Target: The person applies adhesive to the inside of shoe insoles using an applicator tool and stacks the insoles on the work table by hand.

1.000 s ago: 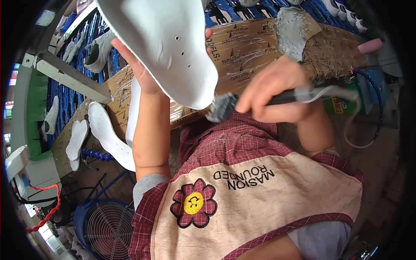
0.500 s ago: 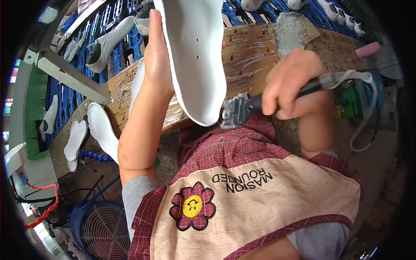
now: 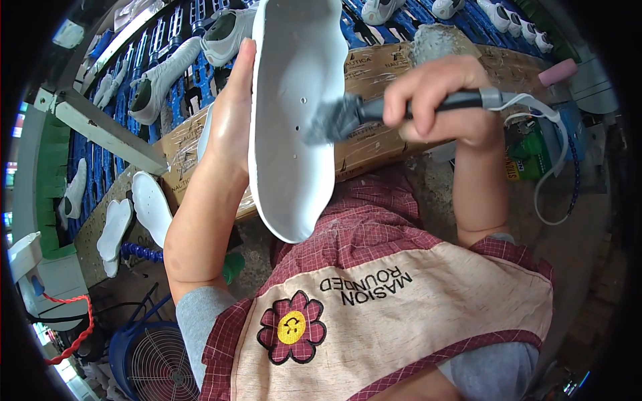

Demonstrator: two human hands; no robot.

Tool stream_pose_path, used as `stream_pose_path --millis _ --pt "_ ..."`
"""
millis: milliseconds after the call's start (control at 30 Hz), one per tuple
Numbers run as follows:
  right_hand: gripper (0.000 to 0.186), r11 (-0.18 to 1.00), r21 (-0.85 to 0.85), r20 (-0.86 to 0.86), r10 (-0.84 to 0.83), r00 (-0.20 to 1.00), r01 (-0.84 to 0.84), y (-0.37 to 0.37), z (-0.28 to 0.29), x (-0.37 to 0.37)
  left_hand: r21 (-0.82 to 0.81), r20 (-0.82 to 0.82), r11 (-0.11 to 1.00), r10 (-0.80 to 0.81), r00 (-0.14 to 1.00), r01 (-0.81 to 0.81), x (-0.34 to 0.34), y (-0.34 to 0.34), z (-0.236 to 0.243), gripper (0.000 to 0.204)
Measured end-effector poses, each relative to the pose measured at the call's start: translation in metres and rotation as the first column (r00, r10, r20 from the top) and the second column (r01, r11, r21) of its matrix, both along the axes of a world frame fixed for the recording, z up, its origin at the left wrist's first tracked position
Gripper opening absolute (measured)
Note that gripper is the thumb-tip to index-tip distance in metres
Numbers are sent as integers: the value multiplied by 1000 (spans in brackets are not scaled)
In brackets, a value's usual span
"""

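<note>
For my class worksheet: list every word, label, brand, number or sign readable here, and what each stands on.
Wording isn't copied out here; these things bear text:
Apron: large dark lettering on the beige front, upside down in view.
Brown cardboard: dark print, repeated, partly hidden.
Green package: lettering on a yellow patch, too small to read surely.
White sole: no lettering visible.
</note>
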State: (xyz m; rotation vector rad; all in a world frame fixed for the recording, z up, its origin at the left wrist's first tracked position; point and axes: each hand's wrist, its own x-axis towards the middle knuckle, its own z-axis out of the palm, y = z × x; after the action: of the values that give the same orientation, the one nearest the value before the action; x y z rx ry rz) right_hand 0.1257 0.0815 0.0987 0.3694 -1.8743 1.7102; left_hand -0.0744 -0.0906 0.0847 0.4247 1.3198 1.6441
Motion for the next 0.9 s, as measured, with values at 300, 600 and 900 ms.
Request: stream_pose_path --millis 300,600,900 --pt "13 944 -182 55 291 955 -277 19 -1 5 -82 -192 991 90 977 -108 18 -20 9 87" --pt "12 917 -166 80 379 922 -363 34 -8 10 -22 -47 998 63 997 -64 6 -41 -15 84" --pt "13 925 -212 197 356 914 -315 59 -51 28 3 -174 991 129 976 -130 -11 -46 -37 83"
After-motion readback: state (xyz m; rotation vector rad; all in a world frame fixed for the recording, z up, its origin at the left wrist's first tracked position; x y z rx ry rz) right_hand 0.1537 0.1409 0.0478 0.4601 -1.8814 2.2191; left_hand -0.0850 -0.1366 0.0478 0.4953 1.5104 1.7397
